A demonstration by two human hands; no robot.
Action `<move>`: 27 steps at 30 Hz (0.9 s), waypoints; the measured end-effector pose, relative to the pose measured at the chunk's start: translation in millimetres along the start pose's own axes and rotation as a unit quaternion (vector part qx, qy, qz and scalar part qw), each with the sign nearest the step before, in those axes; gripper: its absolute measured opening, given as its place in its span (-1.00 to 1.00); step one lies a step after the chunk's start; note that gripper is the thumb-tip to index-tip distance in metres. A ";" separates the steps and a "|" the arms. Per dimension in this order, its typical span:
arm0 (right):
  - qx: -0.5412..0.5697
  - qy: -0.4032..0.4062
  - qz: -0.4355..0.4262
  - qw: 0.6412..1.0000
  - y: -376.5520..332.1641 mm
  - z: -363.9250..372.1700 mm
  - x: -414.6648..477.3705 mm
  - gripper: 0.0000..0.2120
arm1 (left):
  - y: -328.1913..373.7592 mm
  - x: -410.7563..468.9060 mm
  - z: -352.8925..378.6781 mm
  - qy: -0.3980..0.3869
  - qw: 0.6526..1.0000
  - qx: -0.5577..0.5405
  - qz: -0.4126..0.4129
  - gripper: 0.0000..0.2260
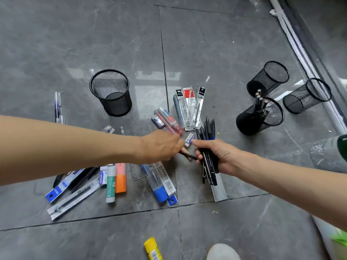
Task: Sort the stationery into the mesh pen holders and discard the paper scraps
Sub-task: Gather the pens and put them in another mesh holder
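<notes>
My right hand (216, 156) grips a bundle of black pens (207, 147), tips pointing away from me. My left hand (161, 145) pinches one dark pen (188, 156) just left of that bundle. A small white eraser (189, 139) lies between the two hands. An empty mesh holder (111, 91) stands at centre left. At the right, one mesh holder (260, 117) contains several pencils, and two more mesh holders (268, 77) (308, 95) stand behind it. Packaged refills (189, 109) and pink markers (169, 121) lie beyond my hands.
On the grey tiled floor lie an orange highlighter (120, 178), a glue stick (110, 183), blue-carded pen packs (161, 182), a metal ruler (218, 190) and a lone pen (57, 106). A yellow object (153, 248) and a shoe toe (222, 252) are nearest me. A door track (304, 59) runs at the right.
</notes>
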State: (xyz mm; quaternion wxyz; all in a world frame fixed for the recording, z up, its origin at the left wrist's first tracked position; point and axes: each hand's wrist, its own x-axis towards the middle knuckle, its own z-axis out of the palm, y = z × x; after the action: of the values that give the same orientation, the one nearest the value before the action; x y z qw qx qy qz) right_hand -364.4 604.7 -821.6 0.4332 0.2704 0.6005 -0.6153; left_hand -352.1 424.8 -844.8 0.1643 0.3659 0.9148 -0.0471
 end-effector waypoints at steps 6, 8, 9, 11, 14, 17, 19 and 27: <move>0.079 -0.023 -0.020 0.996 -20.4 27.7 -9.9 -0.80 | -9.2 -56.6 -10.4 -0.004 0.929 -0.288 -0.233 -0.79; 0.072 -0.031 -0.026 0.997 -24.8 41.4 -13.4 -0.75 | -10.8 -69.9 -13.7 0.014 0.846 -0.432 -0.312 -0.88; 0.069 -0.033 -0.033 0.997 -25.4 49.4 -14.0 -0.71 | -11.2 -75.2 -16.8 0.029 0.760 -0.545 -0.353 -0.92; 0.070 -0.039 -0.046 0.996 -23.5 65.6 -13.5 -0.61 | -7.4 -84.9 -28.1 0.046 0.551 -0.731 -0.398 -0.94; 0.043 -0.059 -0.049 0.996 -17.4 92.2 -12.8 -0.54 | 2.3 -99.2 -37.2 0.074 0.458 -0.798 -0.384 -0.92; 0.031 -0.075 -0.040 0.996 -11.2 118.8 -15.4 -0.53 | 10.1 -111.5 -40.8 0.097 0.465 -0.793 -0.382 -0.92; 0.034 -0.091 -0.030 0.995 -7.3 133.1 -15.4 -0.66 | 13.1 -119.4 -39.6 0.108 0.461 -0.789 -0.392 -0.92; -0.078 -0.134 0.012 0.988 10.9 171.5 -9.4 -0.96 | 3.3 -165.1 -19.6 0.102 0.561 -0.724 -0.390 -0.91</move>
State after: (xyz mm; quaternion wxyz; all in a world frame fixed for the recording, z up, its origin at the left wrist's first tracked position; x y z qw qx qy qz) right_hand -318.3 440.8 -796.4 0.5370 0.1578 0.5801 -0.5918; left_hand -243.1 323.3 -770.9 0.2455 -0.2653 0.7062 0.6088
